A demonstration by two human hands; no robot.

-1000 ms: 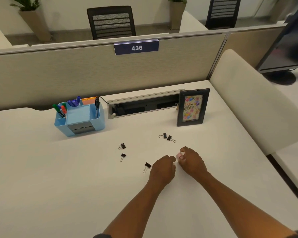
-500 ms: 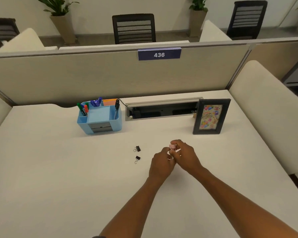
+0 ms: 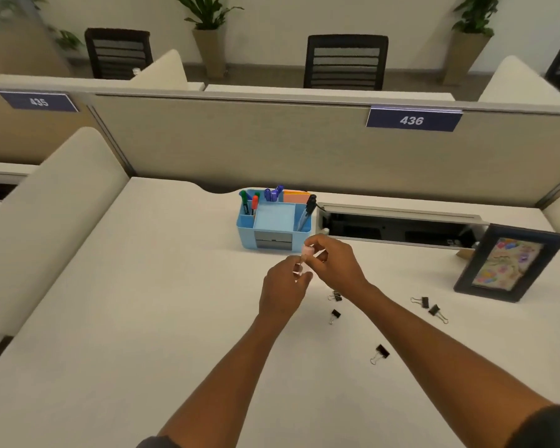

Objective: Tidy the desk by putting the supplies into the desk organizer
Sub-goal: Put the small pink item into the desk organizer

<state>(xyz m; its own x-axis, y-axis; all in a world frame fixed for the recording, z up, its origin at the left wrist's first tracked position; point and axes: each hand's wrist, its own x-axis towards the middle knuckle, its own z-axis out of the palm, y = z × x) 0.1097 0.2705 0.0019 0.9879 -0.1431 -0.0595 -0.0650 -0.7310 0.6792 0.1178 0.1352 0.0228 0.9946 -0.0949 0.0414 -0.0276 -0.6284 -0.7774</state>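
The blue desk organizer [image 3: 244, 236] stands at the back of the desk with markers [image 3: 254, 202] and a black pen [image 3: 307, 208] upright in its compartments. Just in front of it, my right hand [image 3: 338, 260] pinches a small pink eraser [image 3: 307, 251] between thumb and forefinger, above the desk. My left hand [image 3: 283, 291] is right below it, fingertips closed on a small pale piece [image 3: 297, 270] that is mostly hidden. Several black binder clips lie on the desk: one [image 3: 336, 297] under my right wrist, one [image 3: 335, 315] nearer me, one [image 3: 381, 353] by my right forearm, and a pair [image 3: 429, 306] to the right.
A black photo frame [image 3: 508, 263] leans at the right. An open cable slot [image 3: 398, 226] runs along the back edge beside the organizer. A beige partition [image 3: 272, 143] closes off the back, and padded dividers [image 3: 55, 202] flank the desk.
Both hands lifted off the desk and moved forward and left toward the organizer, carrying the pink eraser. My view swung left, so the organizer now sits near the centre.
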